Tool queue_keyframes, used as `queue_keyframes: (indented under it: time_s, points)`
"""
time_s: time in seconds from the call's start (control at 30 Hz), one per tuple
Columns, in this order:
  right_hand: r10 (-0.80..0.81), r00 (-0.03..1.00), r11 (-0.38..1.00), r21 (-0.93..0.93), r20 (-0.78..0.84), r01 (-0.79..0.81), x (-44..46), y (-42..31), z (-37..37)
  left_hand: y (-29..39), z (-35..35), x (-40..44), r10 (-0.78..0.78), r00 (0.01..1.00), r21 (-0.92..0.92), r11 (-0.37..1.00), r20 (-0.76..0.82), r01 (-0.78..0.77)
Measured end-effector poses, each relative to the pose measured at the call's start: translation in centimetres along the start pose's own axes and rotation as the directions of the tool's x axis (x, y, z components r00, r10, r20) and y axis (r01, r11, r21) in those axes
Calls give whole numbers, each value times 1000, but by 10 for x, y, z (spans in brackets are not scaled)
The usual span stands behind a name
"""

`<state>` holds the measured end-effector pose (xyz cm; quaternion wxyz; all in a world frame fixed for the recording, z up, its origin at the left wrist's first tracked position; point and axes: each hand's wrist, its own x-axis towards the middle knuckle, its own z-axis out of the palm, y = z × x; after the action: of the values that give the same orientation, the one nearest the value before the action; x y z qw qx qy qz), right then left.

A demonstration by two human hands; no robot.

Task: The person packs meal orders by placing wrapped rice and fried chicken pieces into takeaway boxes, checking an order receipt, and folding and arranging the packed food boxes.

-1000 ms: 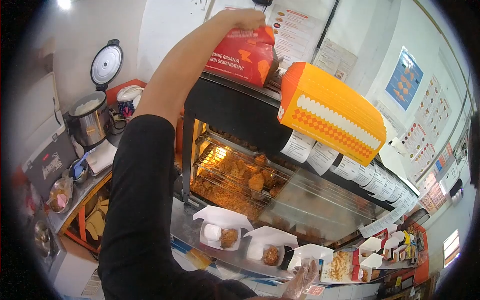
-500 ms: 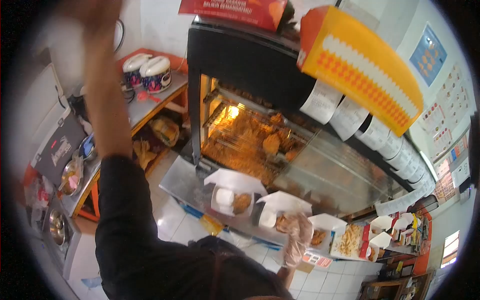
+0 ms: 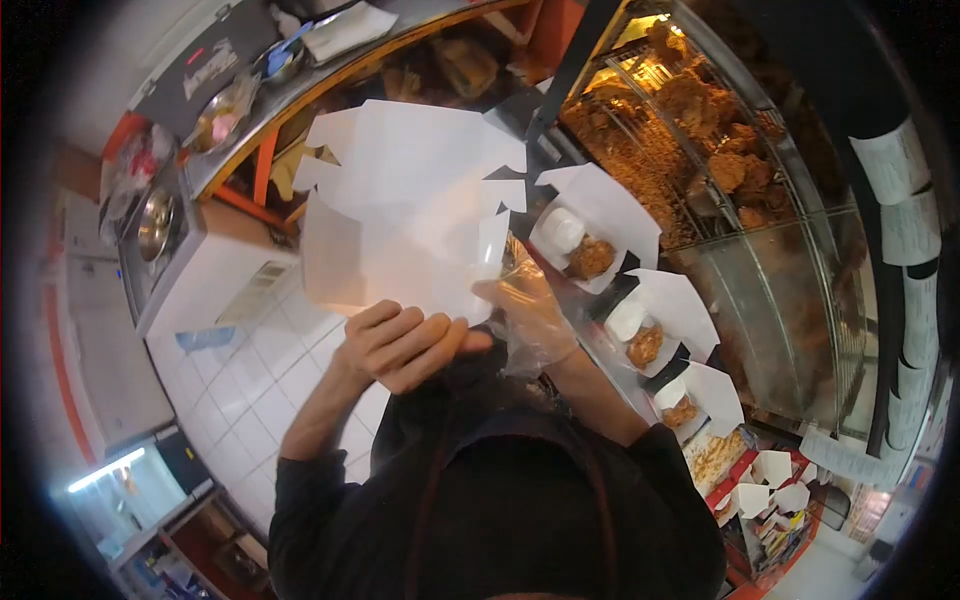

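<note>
A white cardboard food box [image 3: 400, 190], lid and flaps spread open, is held up in front of my body. My bare left hand [image 3: 415, 345] has its fingers curled over the box's near edge. On the right side, my right hand [image 3: 530, 315] wears a clear plastic glove and grips the box's near corner; its fingertips are partly hidden by the cardboard. Beside it on the counter stand open white boxes, each with a piece of fried chicken [image 3: 592, 258] and a white bundle [image 3: 562, 230].
A lit display cabinet [image 3: 840, 300] with fried chicken on racks stands to the right. Crumbs cover a tray [image 3: 715, 460] farther along the counter. At upper left, a side table carries a metal bowl [image 3: 215, 120] and a grey case [image 3: 190, 75]. White floor tiles [image 3: 280, 360] show below.
My left hand came down from its raised reach. My right hand left the filled boxes on the counter. Both hands now hold an open white box, and the view has turned left.
</note>
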<state>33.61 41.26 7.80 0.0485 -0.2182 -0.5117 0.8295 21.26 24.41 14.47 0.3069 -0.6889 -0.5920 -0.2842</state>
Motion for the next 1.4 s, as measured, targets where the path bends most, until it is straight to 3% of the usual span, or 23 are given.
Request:
queue_keyframes:
  time_s: [0.03, 0.07, 0.1, 0.17, 0.2, 0.23, 0.27, 0.33, 0.4, 0.47, 0.53, 0.6, 0.63, 0.73, 0.8, 0.83, 0.93, 1.0, 1.03, 1.13, 1.27, 1.3, 1.4]
  points:
    - [-13, 1000, 1000, -14, -6, 13, -4, 13, -5, 12, -4, -11, -15, 1000, -1, 1000, 15, 15]
    - [-25, 1000, 999, -28, -11, 25, -8, 26, -10, 24, -10, -22, -244, 960, 51, 966, -140, 253]
    - [-147, 980, 963, -244, -136, 111, -21, 21, -7, 23, -2, -30, -477, 834, -7, 869, -278, 495]
    - [-211, 964, 915, -381, -164, 136, -31, 17, -19, 21, 14, -46, -809, 346, -342, 532, -475, 775]
    - [-243, 954, 883, -447, -177, 142, -35, 15, -25, 21, 5, -16, -955, 50, -506, 198, -291, 839]
    - [-159, 960, 969, -224, -229, 107, -47, 2, -20, 17, 8, -29, -997, -35, -799, -80, 73, 596]
    - [-68, 961, 997, 12, -266, 74, -61, -4, -20, 13, 14, -53, -895, 5, -862, -429, 447, 271]
    - [-136, 953, 989, -86, -270, 117, -76, 29, -41, 14, 38, -68, -768, 44, -751, -609, 638, 256]
    - [-232, 945, 964, -180, -231, 193, -93, 22, -33, 19, 63, -51, -779, -213, -526, -571, 590, 630]
    - [-261, 917, 963, -154, -301, 223, -112, 14, -33, 14, 59, -29, -662, -61, -446, -567, 747, 692]
    - [-13, 899, 779, 560, -437, 283, -130, 12, -51, 17, 63, -19, -626, 41, -434, -490, 779, 756]
    - [33, 765, 828, 446, -643, 339, -139, 36, -52, 26, 74, -4, -578, 93, -409, -446, 810, 796]
    - [-249, 621, 965, -246, -743, 92, -148, 68, -64, 29, 80, 0, -501, 102, -334, -398, 859, 855]
    - [-251, 406, 967, -207, -879, 149, -165, 14, -24, 38, 98, 2, -314, 169, -260, -275, 934, 925]
    - [45, 495, 915, 235, -868, 329, -177, 2, -20, 41, 116, 2, -226, 222, -273, -227, 949, 935]
    - [-180, 376, 938, -44, -909, 343, -177, 15, -23, 42, 126, 2, -148, 285, -304, -131, 947, 943]
    - [-230, 341, 847, -14, -912, 532, -185, 44, -36, 47, 148, 7, 55, 393, -395, 53, 918, 917]
    - [-196, 289, 814, 9, -937, 581, -197, 45, -37, 49, 152, 9, 182, 334, -176, -574, 925, 800]
    - [-238, 301, 821, -26, -923, 571, -204, 47, -36, 62, 136, 36, 100, 292, -233, -391, 951, 891]
    - [-308, 276, 823, -109, -910, 558, -212, 56, -33, 70, 137, 57, 117, 290, -270, -160, 950, 950]
    - [-251, 313, 875, -76, -916, 479, -228, 45, -24, 74, 148, 69, 141, 314, -285, -196, 939, 938]
    - [-348, 265, 877, -212, -899, 431, -232, 39, -23, 77, 145, 71, 154, 329, -273, -301, 932, 914]
    - [-417, 395, 906, -338, -819, 255, -251, 32, -32, 65, 148, 59, 149, 306, -222, -412, 940, 883]
